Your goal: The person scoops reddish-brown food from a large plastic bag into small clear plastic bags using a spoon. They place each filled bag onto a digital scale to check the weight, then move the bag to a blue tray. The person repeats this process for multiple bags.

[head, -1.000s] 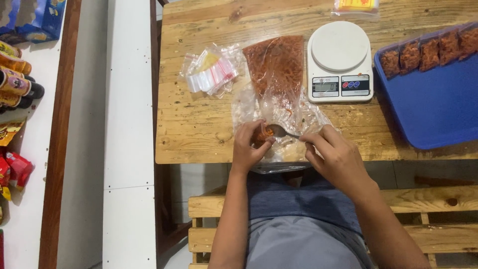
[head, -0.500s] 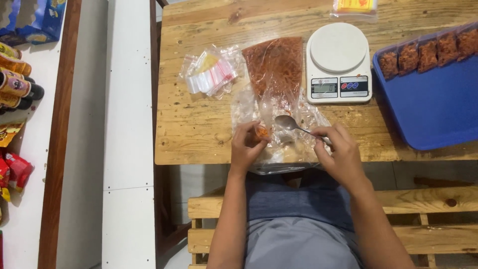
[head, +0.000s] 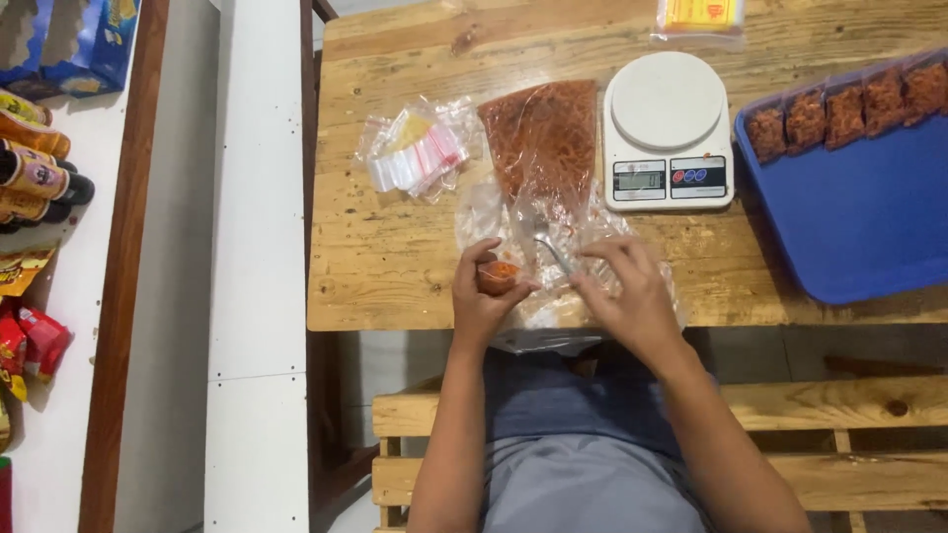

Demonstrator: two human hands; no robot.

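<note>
On the pale wooden plank desk (head: 395, 257) lies a large clear plastic bag of reddish-orange crumbs (head: 546, 148). At its mouth, the left hand (head: 486, 296) pinches a small filled clear pouch (head: 497, 277), while the right hand (head: 627, 291) grips a metal spoon (head: 553, 252).

Left grip (head: 486, 292) curled, right grip (head: 622, 291) pinching

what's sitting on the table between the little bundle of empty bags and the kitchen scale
In the head view, the big clear bag of red-orange snack lies between the bundle of empty bags and the white scale.
</note>
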